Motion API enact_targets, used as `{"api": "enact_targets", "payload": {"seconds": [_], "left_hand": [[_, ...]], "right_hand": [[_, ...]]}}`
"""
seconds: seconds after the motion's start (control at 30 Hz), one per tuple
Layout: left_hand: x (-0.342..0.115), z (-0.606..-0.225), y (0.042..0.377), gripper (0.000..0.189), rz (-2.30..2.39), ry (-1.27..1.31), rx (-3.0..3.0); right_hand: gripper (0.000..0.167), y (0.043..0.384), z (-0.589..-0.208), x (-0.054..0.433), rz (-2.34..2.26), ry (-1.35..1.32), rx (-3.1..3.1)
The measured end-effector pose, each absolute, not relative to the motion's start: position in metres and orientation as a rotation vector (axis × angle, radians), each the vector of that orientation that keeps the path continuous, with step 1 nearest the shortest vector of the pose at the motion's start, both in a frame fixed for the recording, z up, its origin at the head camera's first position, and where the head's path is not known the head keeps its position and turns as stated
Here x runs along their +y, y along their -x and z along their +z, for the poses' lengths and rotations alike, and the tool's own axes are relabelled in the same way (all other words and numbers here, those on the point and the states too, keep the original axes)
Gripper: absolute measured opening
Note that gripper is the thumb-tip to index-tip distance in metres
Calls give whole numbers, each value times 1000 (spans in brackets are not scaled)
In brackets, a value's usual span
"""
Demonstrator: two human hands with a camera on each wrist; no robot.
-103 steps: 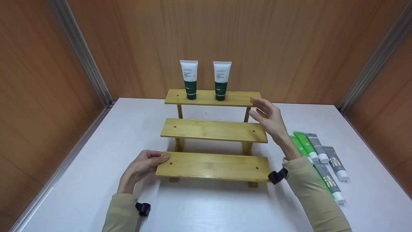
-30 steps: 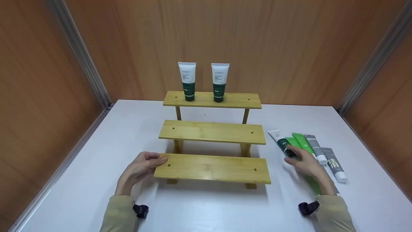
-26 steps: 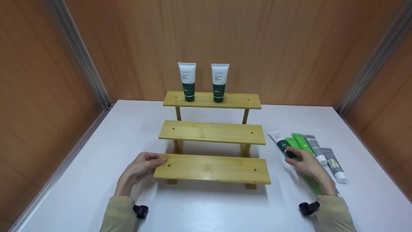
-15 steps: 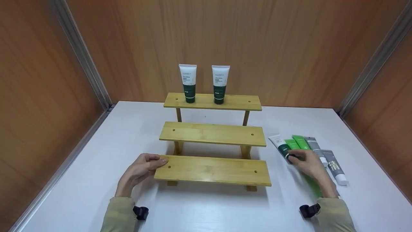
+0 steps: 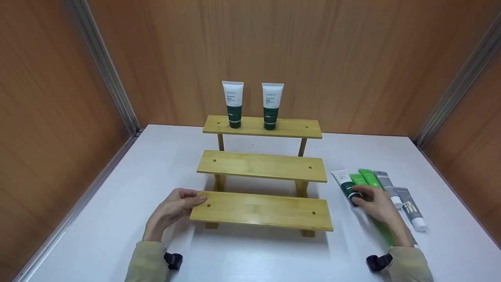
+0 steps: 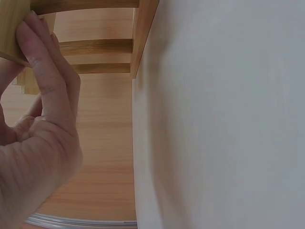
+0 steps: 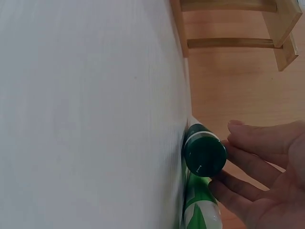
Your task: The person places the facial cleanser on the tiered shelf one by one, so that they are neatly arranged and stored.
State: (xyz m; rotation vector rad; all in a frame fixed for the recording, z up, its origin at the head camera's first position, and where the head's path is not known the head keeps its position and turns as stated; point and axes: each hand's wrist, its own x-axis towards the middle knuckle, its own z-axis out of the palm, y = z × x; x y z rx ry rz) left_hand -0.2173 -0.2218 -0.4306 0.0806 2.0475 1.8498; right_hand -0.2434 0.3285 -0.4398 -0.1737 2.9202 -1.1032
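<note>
Pinching one end of the rack's (image 5: 262,166) lowest shelf (image 5: 260,211), the left hand (image 5: 174,207) had its thumb on top. Two upright tubes (image 5: 271,102), white over dark green, stood apart on the top shelf (image 5: 295,128); their walls hid what they contained. A matching loose tube (image 5: 344,183) lay on the table (image 5: 250,258) to the right of the rack, one end under the right hand (image 5: 377,203). That hand's fingers were bent about its dark cap (image 7: 205,157), but whether they gripped it I could not tell. Green tubes (image 5: 368,178) and grey tubes (image 5: 410,207) lay close together alongside, some partly covered by the hand and forearm.

The left wrist view added the fingers (image 6: 45,71) under the shelf, hidden from the head camera, and the rack's bars from the side. The right wrist view showed the round cap end-on, a green tube right beside it; the grey tubes appeared only in the head view.
</note>
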Motion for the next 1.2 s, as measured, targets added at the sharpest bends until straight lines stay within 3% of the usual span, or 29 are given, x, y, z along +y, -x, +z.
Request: {"api": "enact_targets", "payload": {"seconds": [0.33,0.7,1.03,1.2], "left_hand": [[-221,-432,218,36,1850,-64,2048],[-221,-431,219,37,1840,-54,2062],[-221,-431,218,38,1841,-84,2057],[-220,-430,218,36,1838,-70,2061]], "right_hand": [[38,244,-437,327,-1123,77,2900],[48,246,-439,325,-1133,10,2822],[30,244,-439,325,-1149,61,2880],[37,245,-438,326,-1144,61,2859]]}}
